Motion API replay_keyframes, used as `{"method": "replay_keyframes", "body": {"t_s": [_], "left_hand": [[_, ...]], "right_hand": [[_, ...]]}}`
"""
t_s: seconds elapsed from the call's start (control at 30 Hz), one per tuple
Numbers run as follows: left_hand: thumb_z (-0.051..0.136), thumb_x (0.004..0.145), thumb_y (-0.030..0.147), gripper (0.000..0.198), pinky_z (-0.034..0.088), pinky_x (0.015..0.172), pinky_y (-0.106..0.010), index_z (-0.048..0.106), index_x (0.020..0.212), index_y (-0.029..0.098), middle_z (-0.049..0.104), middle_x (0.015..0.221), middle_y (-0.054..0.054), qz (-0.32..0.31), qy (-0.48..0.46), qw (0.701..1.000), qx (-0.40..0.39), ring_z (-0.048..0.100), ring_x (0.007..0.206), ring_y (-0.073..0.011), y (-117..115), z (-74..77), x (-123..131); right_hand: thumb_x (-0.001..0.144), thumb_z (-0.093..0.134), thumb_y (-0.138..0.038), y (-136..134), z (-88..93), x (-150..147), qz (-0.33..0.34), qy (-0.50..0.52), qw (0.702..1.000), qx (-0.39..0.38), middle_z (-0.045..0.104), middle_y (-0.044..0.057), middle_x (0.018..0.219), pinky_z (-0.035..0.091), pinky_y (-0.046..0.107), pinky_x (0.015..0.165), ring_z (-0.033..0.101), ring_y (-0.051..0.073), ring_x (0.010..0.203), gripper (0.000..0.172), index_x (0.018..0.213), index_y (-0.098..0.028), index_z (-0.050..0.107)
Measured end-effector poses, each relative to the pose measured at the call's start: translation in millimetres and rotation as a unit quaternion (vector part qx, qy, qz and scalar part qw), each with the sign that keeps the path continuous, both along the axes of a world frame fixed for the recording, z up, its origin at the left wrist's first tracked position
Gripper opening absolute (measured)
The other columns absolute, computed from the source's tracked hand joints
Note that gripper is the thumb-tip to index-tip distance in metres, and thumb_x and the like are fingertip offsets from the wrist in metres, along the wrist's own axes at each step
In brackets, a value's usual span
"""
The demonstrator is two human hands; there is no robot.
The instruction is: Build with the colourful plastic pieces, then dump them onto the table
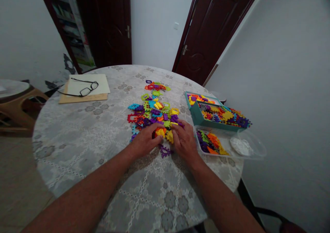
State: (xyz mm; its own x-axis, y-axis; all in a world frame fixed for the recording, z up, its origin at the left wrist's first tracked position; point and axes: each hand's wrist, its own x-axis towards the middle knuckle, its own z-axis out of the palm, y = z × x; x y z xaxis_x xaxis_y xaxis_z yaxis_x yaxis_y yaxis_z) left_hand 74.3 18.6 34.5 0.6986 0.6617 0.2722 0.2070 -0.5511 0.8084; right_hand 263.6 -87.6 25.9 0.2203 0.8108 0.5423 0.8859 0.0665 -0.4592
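Observation:
A sprawl of colourful interlocking plastic building pieces [146,114] covers the middle of the round table. At its near edge, my left hand [148,139] curls with thumb and fingers around an orange and yellow piece [160,132]. Across from it, my right hand [183,138] rests its fingertips at a yellow piece [169,136]; whether it grips that piece firmly is hard to see. A purple piece [165,152] lies on the cloth just below the hands. My palms and fingers hide part of the pieces.
On the right stand a teal box [206,121] heaped with pieces, its lid [189,100] with more behind, and a clear plastic tray [219,152] holding pieces and a white round item [241,146]. Black glasses [86,90] lie on paper [103,83] at the left of the patterned tablecloth [77,136].

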Motion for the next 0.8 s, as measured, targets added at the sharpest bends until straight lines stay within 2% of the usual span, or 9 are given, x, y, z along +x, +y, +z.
{"method": "replay_keyframes", "body": {"t_s": [0.07, 0.13, 0.23, 0.37, 0.47, 0.57, 0.63, 0.7, 0.8], "left_hand": [[0.060, 0.091, 0.024, 0.035, 0.055, 0.082, -0.032, 0.069, 0.125, 0.024, 0.076, 0.098, -0.001, 0.001, -0.004, 1.000, 0.000, 0.068, 0.083, -0.0177, 1.6, -0.5, -1.1], [0.060, 0.092, 0.024, 0.034, 0.055, 0.081, -0.032, 0.069, 0.124, 0.024, 0.075, 0.096, 0.000, -0.005, -0.009, 1.000, 0.000, 0.068, 0.083, -0.0179, 1.6, -0.9, -1.2], [0.061, 0.093, 0.026, 0.032, 0.055, 0.082, -0.033, 0.070, 0.124, 0.024, 0.077, 0.103, -0.002, -0.010, -0.008, 1.000, 0.003, 0.069, 0.087, -0.0192, -1.0, 0.7, -0.4], [0.060, 0.095, 0.028, 0.035, 0.056, 0.084, -0.035, 0.069, 0.128, 0.024, 0.077, 0.115, -0.006, -0.006, -0.004, 1.000, 0.009, 0.071, 0.090, -0.0205, -3.9, 4.9, -1.4], [0.062, 0.093, 0.028, 0.047, 0.057, 0.084, -0.035, 0.061, 0.140, 0.024, 0.077, 0.115, -0.006, 0.006, 0.000, 1.000, 0.003, 0.072, 0.090, -0.0209, -3.8, 6.7, -3.9], [0.066, 0.092, 0.029, 0.046, 0.058, 0.086, -0.036, 0.060, 0.138, 0.025, 0.075, 0.120, -0.007, 0.002, -0.006, 1.000, 0.009, 0.073, 0.097, -0.0224, -4.1, 6.5, -5.8], [0.067, 0.092, 0.029, 0.039, 0.059, 0.090, -0.038, 0.062, 0.131, 0.025, 0.075, 0.122, -0.007, -0.008, -0.012, 1.000, 0.025, 0.073, 0.101, -0.0235, -5.4, 5.8, -6.2], [0.068, 0.092, 0.027, 0.036, 0.059, 0.094, -0.039, 0.064, 0.127, 0.025, 0.074, 0.122, -0.008, -0.028, -0.023, 0.998, 0.046, 0.072, 0.107, -0.0246, -7.0, 5.0, -5.7], [0.067, 0.093, 0.023, 0.036, 0.057, 0.102, -0.039, 0.065, 0.129, 0.026, 0.070, 0.129, -0.009, -0.064, -0.052, 0.994, 0.075, 0.068, 0.120, -0.0254, -8.6, 4.2, -4.4]], "right_hand": [[0.106, 0.051, -0.027, 3.5, -5.3, 5.5, -0.029, -0.065, 0.997, -0.034, 0.051, 0.014, 0.157, 0.029, 0.059, 0.127, 0.036, 0.033, 0.153, 0.031, 0.128, -0.023, 0.072], [0.105, 0.052, -0.026, 6.4, -13.7, 9.2, -0.035, -0.103, 0.991, -0.077, 0.049, 0.014, 0.160, 0.024, 0.064, 0.128, 0.029, 0.036, 0.157, 0.030, 0.126, -0.022, 0.072], [0.104, 0.052, -0.023, 9.2, -23.1, 11.2, -0.044, -0.117, 0.986, -0.111, 0.055, 0.016, 0.154, 0.024, 0.066, 0.126, 0.035, 0.036, 0.152, 0.030, 0.128, -0.020, 0.070], [0.103, 0.050, -0.021, 9.6, -17.6, 8.2, -0.042, -0.083, 0.994, -0.065, 0.061, 0.018, 0.142, 0.032, 0.060, 0.123, 0.047, 0.033, 0.140, 0.029, 0.124, -0.019, 0.069], [0.101, 0.053, -0.026, 7.0, -7.0, 0.8, -0.010, 0.002, 1.000, -0.019, 0.067, 0.014, 0.121, 0.045, 0.049, 0.111, 0.058, 0.028, 0.122, 0.016, 0.108, -0.022, 0.067], [0.098, 0.059, -0.036, 2.9, -1.6, -7.6, -0.023, 0.159, 0.987, -0.017, 0.066, 0.004, 0.097, 0.053, 0.036, 0.087, 0.063, 0.022, 0.091, 0.013, 0.103, -0.024, 0.060], [0.097, 0.060, -0.040, 0.6, -1.6, -11.3, -0.024, 0.271, 0.962, -0.023, 0.066, 0.002, 0.098, 0.054, 0.032, 0.077, 0.063, 0.019, 0.081, 0.024, 0.116, -0.025, 0.057], [0.097, 0.059, -0.042, -1.4, -2.4, -12.8, 0.003, 0.358, 0.934, -0.027, 0.068, 0.003, 0.103, 0.055, 0.030, 0.072, 0.065, 0.018, 0.080, 0.038, 0.132, -0.026, 0.054], [0.100, 0.057, -0.049, -4.4, -1.8, -13.8, 0.083, 0.434, 0.895, -0.056, 0.070, 0.004, 0.105, 0.058, 0.031, 0.070, 0.068, 0.018, 0.078, 0.040, 0.133, -0.026, 0.061]]}}
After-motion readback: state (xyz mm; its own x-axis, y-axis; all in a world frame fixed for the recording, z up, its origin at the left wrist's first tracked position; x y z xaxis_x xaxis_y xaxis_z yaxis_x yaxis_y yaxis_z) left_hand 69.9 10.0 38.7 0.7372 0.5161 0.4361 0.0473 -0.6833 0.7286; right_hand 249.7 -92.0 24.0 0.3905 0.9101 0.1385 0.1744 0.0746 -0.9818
